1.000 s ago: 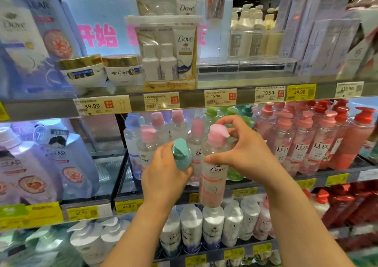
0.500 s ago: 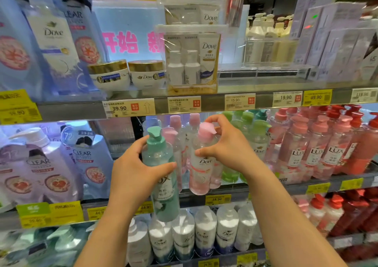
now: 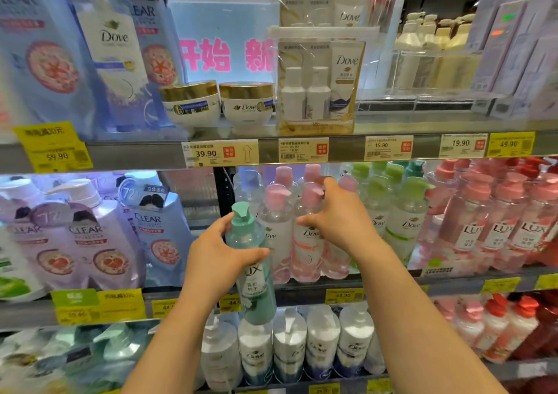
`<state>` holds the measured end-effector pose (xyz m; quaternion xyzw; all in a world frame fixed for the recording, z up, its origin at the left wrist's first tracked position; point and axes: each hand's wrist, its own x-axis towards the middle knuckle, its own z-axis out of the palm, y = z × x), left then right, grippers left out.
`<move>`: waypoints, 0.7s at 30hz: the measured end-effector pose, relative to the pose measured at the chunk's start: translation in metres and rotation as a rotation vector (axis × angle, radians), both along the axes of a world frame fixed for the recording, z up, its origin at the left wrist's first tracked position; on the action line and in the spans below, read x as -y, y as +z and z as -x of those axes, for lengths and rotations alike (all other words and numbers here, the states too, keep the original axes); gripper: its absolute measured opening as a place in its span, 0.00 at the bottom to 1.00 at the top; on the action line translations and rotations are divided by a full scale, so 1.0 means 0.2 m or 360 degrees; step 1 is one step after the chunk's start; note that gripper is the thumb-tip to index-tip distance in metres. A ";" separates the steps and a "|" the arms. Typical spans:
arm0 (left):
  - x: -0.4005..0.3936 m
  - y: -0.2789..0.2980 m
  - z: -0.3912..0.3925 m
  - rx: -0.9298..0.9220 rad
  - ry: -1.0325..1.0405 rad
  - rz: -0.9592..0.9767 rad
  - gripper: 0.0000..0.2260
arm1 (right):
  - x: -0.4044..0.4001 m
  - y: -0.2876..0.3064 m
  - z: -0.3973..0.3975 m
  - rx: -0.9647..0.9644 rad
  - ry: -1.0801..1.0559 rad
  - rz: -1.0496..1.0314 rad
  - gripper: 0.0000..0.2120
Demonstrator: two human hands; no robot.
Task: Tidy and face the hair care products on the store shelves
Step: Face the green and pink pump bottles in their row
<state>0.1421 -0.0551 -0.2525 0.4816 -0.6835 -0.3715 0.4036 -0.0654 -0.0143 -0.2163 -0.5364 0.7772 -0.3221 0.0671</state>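
**Teal bottle held off the shelf, right hand among the pink Dove pumps**

I see the left hand (image 3: 220,257) wrapped round a translucent teal Lux pump bottle (image 3: 255,272), thumb across its front, fingers behind. The bottle is held upright with a slight tilt, in front of the middle shelf edge (image 3: 302,292), not standing on it; its base hangs level with the white Dove bottles (image 3: 320,342) on the shelf below.

The right hand (image 3: 341,218) reaches into the row of clear pink-capped Dove pump bottles (image 3: 306,236) on the middle shelf. Its fingers are spread wide, fingertips up by the pink caps, thumb pointing left beside one bottle's shoulder. I cannot tell whether it actually grips any bottle.

To the right of the pink row stand green-capped Dove bottles (image 3: 407,221), then pink Lux pump bottles (image 3: 501,221). To the left, lilac Clear refill pouches (image 3: 90,236) fill the middle shelf.

On the upper shelf sit two white gold-lidded Dove jars (image 3: 220,103), just beside a clear-packed Dove travel set (image 3: 320,88). Yellow and white price tags (image 3: 220,153) line the shelf fronts.
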 end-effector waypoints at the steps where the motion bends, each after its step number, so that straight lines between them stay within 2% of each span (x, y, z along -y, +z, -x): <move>1: 0.01 -0.01 0.00 -0.0005 -0.0004 -0.0019 0.40 | 0.00 0.00 0.00 -0.0023 0.0001 -0.0023 0.34; 3: 0.03 -0.03 0.00 0.0019 -0.0027 -0.0059 0.36 | -0.01 0.00 0.00 -0.0060 0.0003 -0.0063 0.32; 7: 0.05 -0.06 0.02 0.0114 -0.0098 -0.0129 0.27 | -0.07 0.01 -0.01 0.0021 0.0069 -0.0049 0.45; 9: 0.03 -0.06 0.03 0.0190 -0.0143 -0.0135 0.31 | -0.12 0.01 -0.01 0.0129 0.0092 0.0048 0.44; 11: 0.00 -0.06 0.05 0.0240 -0.0198 -0.0103 0.33 | -0.17 0.00 -0.01 0.0228 0.0058 0.0203 0.37; 14: -0.08 -0.02 0.08 0.0226 -0.0341 -0.0073 0.37 | -0.28 0.00 0.04 0.0430 0.0046 0.0376 0.13; 15: -0.10 0.00 0.11 0.0228 -0.0413 -0.0063 0.38 | -0.33 0.00 0.07 0.0522 0.0080 0.0370 0.08; 17: -0.16 0.04 0.20 0.0211 -0.0557 -0.0021 0.38 | -0.41 -0.01 0.13 0.0646 0.0195 0.0275 0.05; 21: -0.28 0.08 0.43 0.0069 -0.0759 0.0001 0.36 | -0.59 -0.04 0.24 0.0873 0.0210 0.0243 0.06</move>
